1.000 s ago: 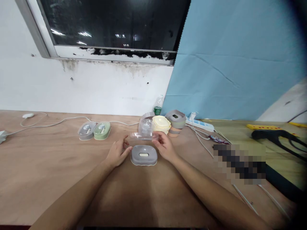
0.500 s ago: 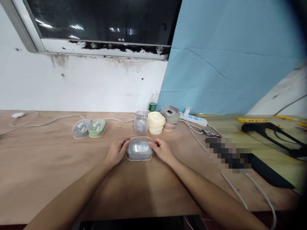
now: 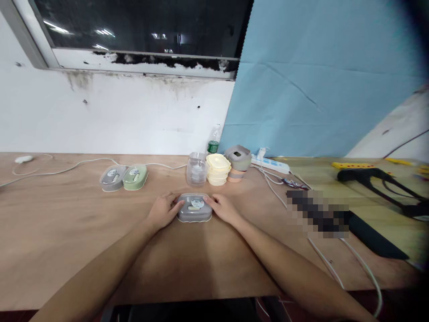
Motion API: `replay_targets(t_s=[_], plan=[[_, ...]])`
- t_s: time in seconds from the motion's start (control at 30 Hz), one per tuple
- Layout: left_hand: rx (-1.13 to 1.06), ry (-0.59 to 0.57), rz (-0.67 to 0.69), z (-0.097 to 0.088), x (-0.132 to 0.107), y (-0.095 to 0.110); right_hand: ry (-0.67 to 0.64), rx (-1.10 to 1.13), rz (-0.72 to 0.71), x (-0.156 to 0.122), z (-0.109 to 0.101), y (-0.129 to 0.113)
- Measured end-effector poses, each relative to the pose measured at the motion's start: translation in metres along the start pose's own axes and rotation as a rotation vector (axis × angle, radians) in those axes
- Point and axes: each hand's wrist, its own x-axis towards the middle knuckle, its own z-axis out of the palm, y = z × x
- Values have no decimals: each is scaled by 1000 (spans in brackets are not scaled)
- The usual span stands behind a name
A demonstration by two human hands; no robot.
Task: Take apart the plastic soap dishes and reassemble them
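Room separates the brown wooden table edge (image 3: 201,295) from the rounded, clear-lidded grey plastic box (image 3: 194,214). Both hands (image 3: 164,210) (image 3: 224,207) touch it, fingers half-bent; I can't tell if gripping.

Fingers (image 3: 177,207) on gry box (image 3: 194,212), btl (image 3: 213,145) behind

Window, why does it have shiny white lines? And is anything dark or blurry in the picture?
Head view: white streaks on the dark window, probably reflected lamps; head view: a soft shadow on the table in front of the near box; head view: blocky squares hide something at right, and the far right edge goes black.
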Motion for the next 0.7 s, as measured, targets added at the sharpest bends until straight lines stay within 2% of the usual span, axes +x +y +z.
replay_targets(t_s=[0.27, 0.47, 0.7], plan=[[-18, 5, -29, 1, -2, -1, -32, -15, -25, -1, -2, 1], [-35, -36, 14, -1, -2, 0, -25, -20, -44, -1, -2, 1], [-10, -29, 31, -1, 0, -2, -40, -6, -44, -3, -5, -2]])
